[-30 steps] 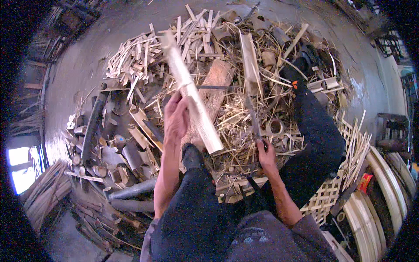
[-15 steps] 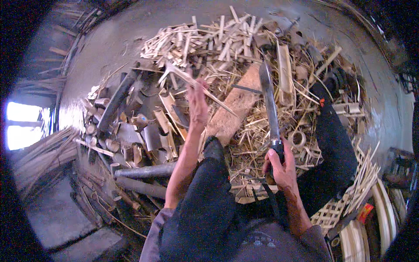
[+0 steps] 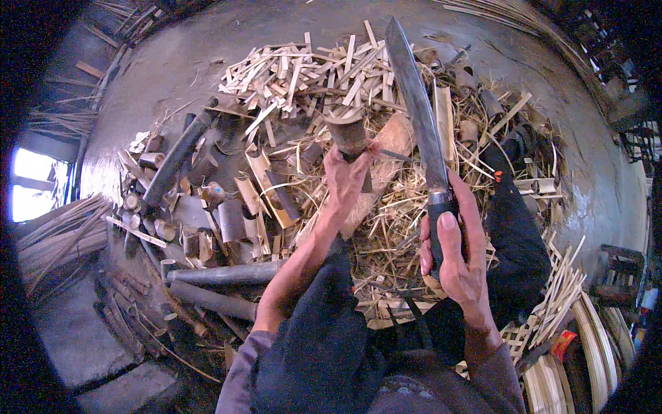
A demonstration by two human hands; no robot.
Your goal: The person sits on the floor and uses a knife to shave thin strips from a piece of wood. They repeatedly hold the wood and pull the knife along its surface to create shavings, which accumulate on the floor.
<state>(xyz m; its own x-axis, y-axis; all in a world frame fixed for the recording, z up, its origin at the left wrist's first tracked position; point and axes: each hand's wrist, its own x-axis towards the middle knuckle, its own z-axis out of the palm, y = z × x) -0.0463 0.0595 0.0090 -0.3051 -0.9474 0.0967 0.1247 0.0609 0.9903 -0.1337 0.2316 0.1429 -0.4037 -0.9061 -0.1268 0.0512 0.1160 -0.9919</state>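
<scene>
A long broad-bladed knife (image 3: 420, 103) points up and away from me. My right hand (image 3: 458, 255) is closed round its black handle, thumb along the top. Over the wooden board (image 3: 396, 134), my left hand (image 3: 347, 172) grips a short curved piece of bamboo (image 3: 347, 134) between thumb and fingers. The knife blade stands to the right of that piece, apart from it. A thin dark bar (image 3: 394, 156) juts across the board beside my left hand. Part of the board is hidden by my left hand and the bamboo.
A heap of pale bamboo strips (image 3: 296, 72) lies at the far side. Cut bamboo sections (image 3: 231, 219) and poles (image 3: 227, 274) lie left. Shavings (image 3: 407, 214) cover the floor between my legs. At the lower right are a woven lattice (image 3: 514, 341) and more strips (image 3: 562, 297).
My left hand, formerly open and blurred beside a loose strip, now holds the bamboo piece and has moved right. The knife has risen toward me, its tip swinging left.
</scene>
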